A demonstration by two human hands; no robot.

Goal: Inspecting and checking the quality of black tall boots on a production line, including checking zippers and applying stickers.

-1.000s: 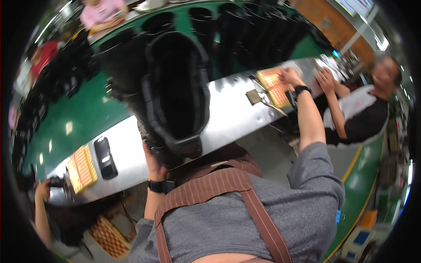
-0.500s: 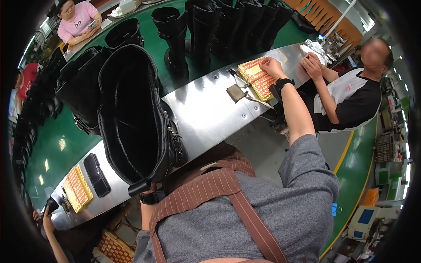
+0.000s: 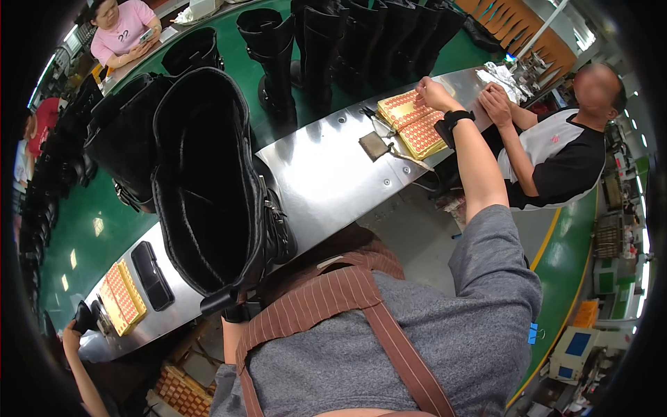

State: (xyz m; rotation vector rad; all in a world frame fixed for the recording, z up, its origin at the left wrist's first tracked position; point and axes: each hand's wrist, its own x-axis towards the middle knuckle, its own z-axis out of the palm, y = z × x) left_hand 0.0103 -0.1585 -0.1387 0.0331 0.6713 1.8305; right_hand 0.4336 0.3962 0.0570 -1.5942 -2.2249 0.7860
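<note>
A tall black boot stands on the metal bench in front of me, its wide shaft opening facing up. My left wrist shows under the boot's near rim; the boot hides the hand and its fingers. My right hand is closed, fingertips pinched together, over the far end of a stack of yellow sheets with rows of round red stickers. Whatever is between those fingertips is too small to make out. A band runs across the stack's middle. Beside the stack lies a small brown square block.
More black boots stand along the green table. At the bench's left end are a black phone and another sticker stack, with another person's hand nearby. A person sits close on the right; another sits far left.
My right hand has lifted slightly and moved right along the sticker stack. At the far left, the other person's hand has moved with a dark object. The boot has barely shifted.
</note>
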